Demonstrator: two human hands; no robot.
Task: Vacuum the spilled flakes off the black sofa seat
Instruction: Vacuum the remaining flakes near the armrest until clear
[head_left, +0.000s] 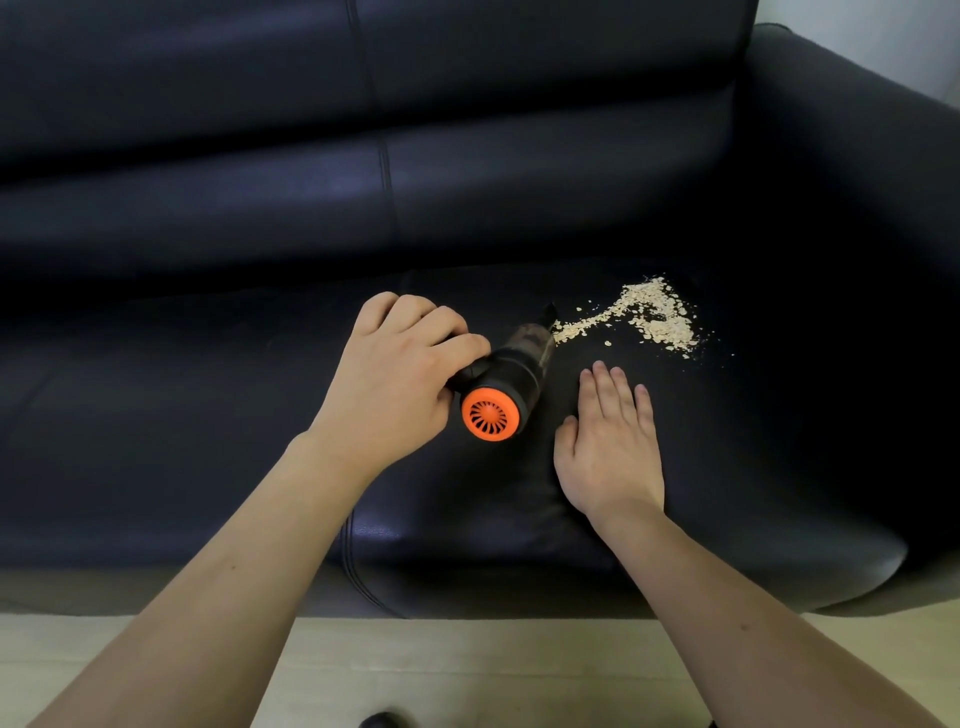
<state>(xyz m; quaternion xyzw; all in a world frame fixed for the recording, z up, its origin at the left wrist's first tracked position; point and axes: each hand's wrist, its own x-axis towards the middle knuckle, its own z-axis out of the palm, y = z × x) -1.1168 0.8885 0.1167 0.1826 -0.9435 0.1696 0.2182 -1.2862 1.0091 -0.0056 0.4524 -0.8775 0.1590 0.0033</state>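
- Nearest the camera, a pale floor (467, 670) runs along the front edge of the black leather sofa seat (208, 415), and both bare forearms reach forward over that edge.
- The right hand (610, 447) lies flat on the seat cushion with its fingers straight and together, grasping nothing; it rests just beside the vacuum and short of the spill.
- The left hand (397, 374) is curled round the handle of a small black handheld vacuum with an orange vented rear cap (506, 384), holding it tilted so the dark nozzle points away and to the right.
- The nozzle tip sits at the near end of the pale oat-like flakes (649, 317), touching or almost touching the thin trail that leads into the main heap.
- Judging by that heap, which looks largely whole, the vacuuming is only beginning: nearly all the flakes and the scattered strays around them are left to pick up.
- Beyond the spill rises the padded black backrest (363, 182).
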